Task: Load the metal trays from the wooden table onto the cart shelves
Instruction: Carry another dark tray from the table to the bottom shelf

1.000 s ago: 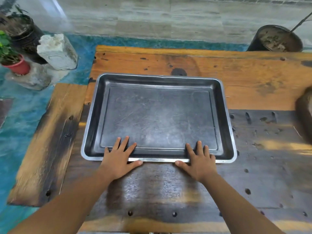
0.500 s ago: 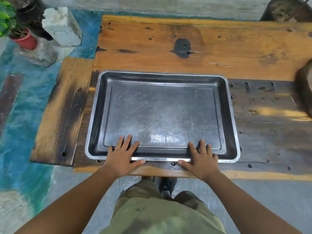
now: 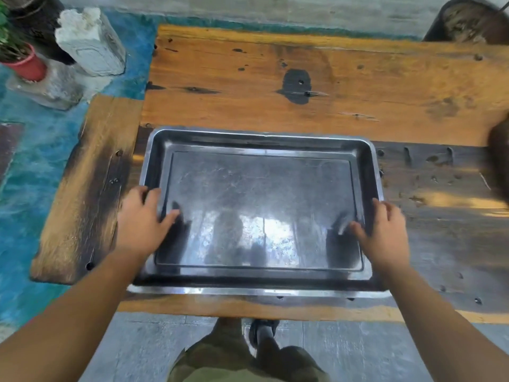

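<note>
A large rectangular metal tray (image 3: 259, 188) lies at the near edge of the wooden table (image 3: 330, 86). Its near rim seems slightly raised and nearly reaches the table edge. My left hand (image 3: 140, 219) grips the tray's left rim, thumb inside on the tray floor and fingers curled over the edge. My right hand (image 3: 382, 232) grips the right rim the same way. The tray is empty and scratched, with a bright reflection near its middle. No cart shows in this view.
Left of the table, on a blue floor, stand a white stone block (image 3: 88, 42) and a red plant pot (image 3: 26, 64). A dark round pot (image 3: 468, 20) sits beyond the far right corner. A dark object (image 3: 500, 161) is at the right edge. My legs stand below the table edge.
Both hands moved from the tray's near rim out to its left and right sides and closed on the rims. The tray slid closer to the table's near edge.
</note>
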The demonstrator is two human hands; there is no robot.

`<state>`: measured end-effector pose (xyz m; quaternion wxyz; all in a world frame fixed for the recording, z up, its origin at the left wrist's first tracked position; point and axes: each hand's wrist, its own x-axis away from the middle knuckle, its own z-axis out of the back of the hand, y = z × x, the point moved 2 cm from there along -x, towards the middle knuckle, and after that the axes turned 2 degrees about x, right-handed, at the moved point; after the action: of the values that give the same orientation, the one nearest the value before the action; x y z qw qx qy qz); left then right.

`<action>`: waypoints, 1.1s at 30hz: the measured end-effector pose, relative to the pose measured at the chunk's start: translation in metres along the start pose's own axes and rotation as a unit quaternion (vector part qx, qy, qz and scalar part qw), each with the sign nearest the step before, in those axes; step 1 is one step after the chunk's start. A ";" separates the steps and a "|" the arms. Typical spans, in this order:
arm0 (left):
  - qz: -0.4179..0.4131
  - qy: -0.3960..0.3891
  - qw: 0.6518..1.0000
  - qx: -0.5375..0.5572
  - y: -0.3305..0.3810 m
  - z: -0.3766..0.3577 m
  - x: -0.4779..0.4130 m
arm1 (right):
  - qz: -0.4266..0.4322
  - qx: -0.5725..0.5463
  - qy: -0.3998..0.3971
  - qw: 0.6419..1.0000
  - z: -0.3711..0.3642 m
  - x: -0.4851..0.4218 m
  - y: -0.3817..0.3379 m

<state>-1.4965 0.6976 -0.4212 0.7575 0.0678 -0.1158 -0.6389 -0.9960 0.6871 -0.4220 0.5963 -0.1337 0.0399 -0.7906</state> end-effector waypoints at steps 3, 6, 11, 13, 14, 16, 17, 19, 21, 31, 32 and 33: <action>0.094 -0.040 0.995 -0.006 -0.029 -0.002 -0.017 | -0.093 -0.016 -0.007 0.996 -0.002 -0.027 0.015; 0.180 -0.071 0.980 0.033 -0.052 -0.012 -0.021 | -0.139 -0.035 -0.049 0.988 -0.017 -0.039 0.027; 0.290 -0.072 0.947 0.119 -0.061 -0.031 -0.023 | -0.162 -0.070 -0.029 0.984 -0.039 -0.041 0.047; 0.299 -0.104 0.937 0.148 -0.063 -0.035 -0.026 | -0.161 -0.066 -0.020 0.984 -0.043 -0.043 0.050; 0.285 -0.120 0.939 0.151 -0.065 -0.035 -0.028 | -0.160 -0.059 -0.023 0.985 -0.043 -0.045 0.052; 0.225 -0.138 0.954 0.140 -0.068 -0.033 -0.031 | -0.156 -0.034 -0.036 0.987 -0.043 -0.049 0.054; 0.191 -0.140 0.963 0.127 -0.068 -0.031 -0.033 | -0.150 -0.020 -0.040 0.988 -0.041 -0.051 0.054; 0.158 -0.142 0.972 0.105 -0.068 -0.027 -0.036 | -0.136 -0.001 -0.039 0.990 -0.032 -0.056 0.051; 0.169 -0.141 0.970 0.101 -0.068 -0.019 -0.038 | -0.121 0.007 -0.036 0.992 -0.019 -0.060 0.046; 0.118 -0.074 0.970 0.198 -0.020 0.125 -0.099 | -0.110 -0.101 0.013 0.989 0.115 -0.082 -0.015; 0.110 -0.074 0.968 0.213 -0.013 0.144 -0.104 | -0.107 -0.111 0.021 0.988 0.132 -0.086 -0.022; 0.099 -0.072 0.966 0.226 -0.006 0.164 -0.108 | -0.105 -0.117 0.025 0.987 0.149 -0.089 -0.030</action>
<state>-1.5622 0.8103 -0.2742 0.7720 0.1791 -0.3173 -0.5208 -0.9624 0.7952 -0.2866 0.4893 -0.1865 0.1325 -0.8416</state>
